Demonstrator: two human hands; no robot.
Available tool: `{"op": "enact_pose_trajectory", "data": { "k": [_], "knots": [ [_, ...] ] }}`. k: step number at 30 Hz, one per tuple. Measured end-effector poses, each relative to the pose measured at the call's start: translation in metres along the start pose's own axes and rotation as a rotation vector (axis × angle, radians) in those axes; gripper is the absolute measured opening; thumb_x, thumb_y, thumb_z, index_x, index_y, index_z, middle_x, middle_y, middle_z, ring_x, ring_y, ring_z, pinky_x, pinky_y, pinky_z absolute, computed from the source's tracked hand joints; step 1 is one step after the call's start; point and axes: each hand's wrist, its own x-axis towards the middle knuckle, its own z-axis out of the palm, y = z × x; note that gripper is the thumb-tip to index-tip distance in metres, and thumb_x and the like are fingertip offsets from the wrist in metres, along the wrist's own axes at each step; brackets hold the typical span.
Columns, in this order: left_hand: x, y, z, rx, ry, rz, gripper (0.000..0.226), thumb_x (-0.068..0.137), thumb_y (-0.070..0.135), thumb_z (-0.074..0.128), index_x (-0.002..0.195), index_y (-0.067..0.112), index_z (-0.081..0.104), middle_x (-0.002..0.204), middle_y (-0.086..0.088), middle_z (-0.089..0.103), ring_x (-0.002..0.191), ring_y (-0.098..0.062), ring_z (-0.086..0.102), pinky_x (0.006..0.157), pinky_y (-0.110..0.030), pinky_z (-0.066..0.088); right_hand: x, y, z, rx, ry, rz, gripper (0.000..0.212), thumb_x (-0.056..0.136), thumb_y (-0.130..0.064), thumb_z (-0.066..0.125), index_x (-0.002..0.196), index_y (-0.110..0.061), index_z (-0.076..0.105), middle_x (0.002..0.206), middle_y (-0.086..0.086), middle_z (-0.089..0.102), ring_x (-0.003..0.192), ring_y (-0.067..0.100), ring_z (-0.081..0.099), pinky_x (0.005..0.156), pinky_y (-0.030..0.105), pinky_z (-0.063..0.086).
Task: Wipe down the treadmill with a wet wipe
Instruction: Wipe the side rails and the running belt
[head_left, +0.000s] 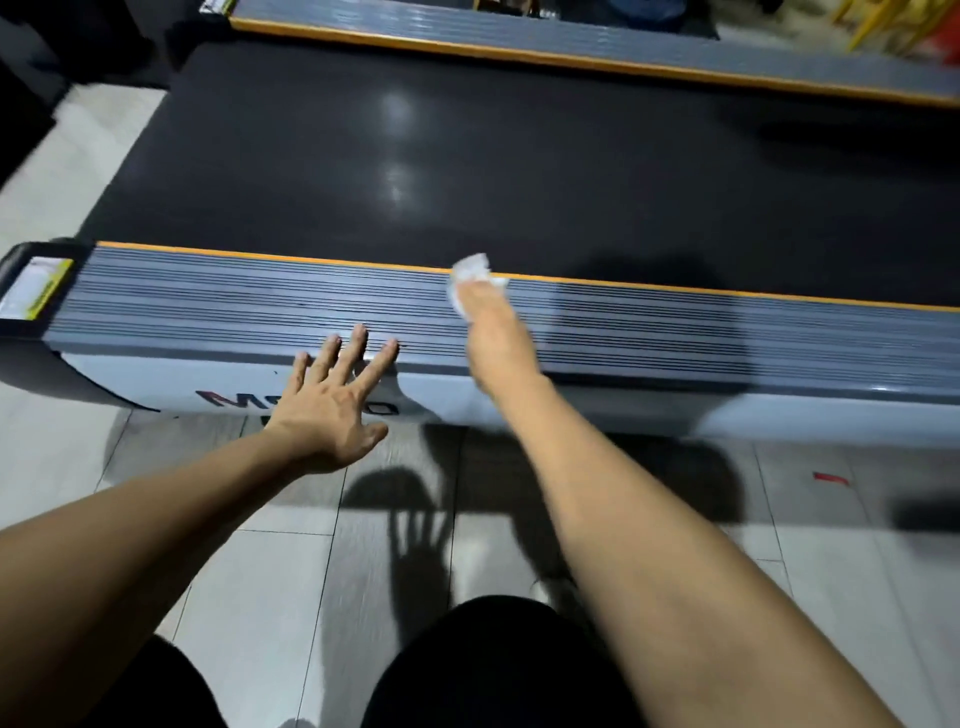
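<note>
White wet wipe (471, 270), crumpled, lying on the near ribbed side rail (234, 306) of the treadmill (675, 415), right at the orange strip (260, 256) edging the belt. Pressed there under the right hand (491, 325); fingers blurred and mostly hidden behind the back of the hand, so the exact grip on the wipe cannot be told. Left hand (332, 402) spread flat, fingers straight, tips touching the rail's outer edge, holding nothing.

Rail grey with fine dark grooves running lengthwise. Beyond it, wide black running belt (467, 171), matte with two soft light reflections. Far rail (571, 36) also grey, orange-edged. Yellow-and-white label (44, 288) on the black end cap at the left. Pale side cover below the near rail, with partly hidden red and black lettering (223, 400).

Light grey tiled floor (270, 561) underneath, crossed by shadows of both arms and the spread fingers. Small red scrap (830, 478) on the tiles at right. Dark-clad knees at the bottom edge. Yellow frame legs (878, 21) in the upper right corner, blurred.
</note>
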Motion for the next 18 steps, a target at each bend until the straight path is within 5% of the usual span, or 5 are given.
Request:
{"op": "enact_pose_trajectory", "data": {
  "k": [3, 6, 13, 18],
  "knots": [
    [0.001, 0.002, -0.005, 0.010, -0.047, 0.000, 0.094, 0.099, 0.055, 0.046, 0.152, 0.045, -0.031, 0.163, -0.001, -0.036, 0.155, -0.030, -0.022, 0.126, -0.051, -0.008, -0.002, -0.023, 0.018, -0.160, -0.191, -0.182, 0.054, 0.102, -0.005, 0.042, 0.153, -0.022, 0.042, 0.158, 0.000, 0.041, 0.145, 0.016, 0.035, 0.117, 0.026, 0.020],
    [0.003, 0.003, -0.009, -0.001, -0.080, 0.007, 0.094, 0.098, 0.055, 0.047, 0.154, 0.043, -0.028, 0.165, -0.001, -0.034, 0.156, -0.031, -0.021, 0.126, -0.052, -0.008, -0.003, 0.024, -0.003, -0.307, -0.096, -0.190, 0.038, 0.101, -0.044, 0.053, 0.135, -0.032, 0.062, 0.139, -0.008, 0.060, 0.129, 0.015, 0.053, 0.109, 0.025, 0.037],
    [0.006, 0.002, -0.016, -0.024, -0.134, 0.001, 0.091, 0.099, 0.056, 0.047, 0.156, 0.045, -0.023, 0.166, -0.002, -0.031, 0.156, -0.031, -0.019, 0.126, -0.053, -0.006, -0.025, 0.115, -0.078, -0.263, 0.184, 0.171, 0.057, 0.094, 0.001, 0.042, 0.146, -0.019, 0.053, 0.148, 0.011, 0.052, 0.132, 0.034, 0.050, 0.103, 0.040, 0.042],
    [0.003, 0.002, -0.017, -0.035, -0.130, -0.004, 0.090, 0.100, 0.053, 0.047, 0.157, 0.045, -0.022, 0.166, -0.001, -0.031, 0.156, -0.030, -0.019, 0.126, -0.052, -0.006, -0.020, 0.056, 0.003, -0.106, 0.085, -0.052, 0.050, 0.093, -0.006, 0.040, 0.140, -0.011, 0.058, 0.143, 0.013, 0.056, 0.132, 0.030, 0.051, 0.111, 0.028, 0.036]
  ]
}}
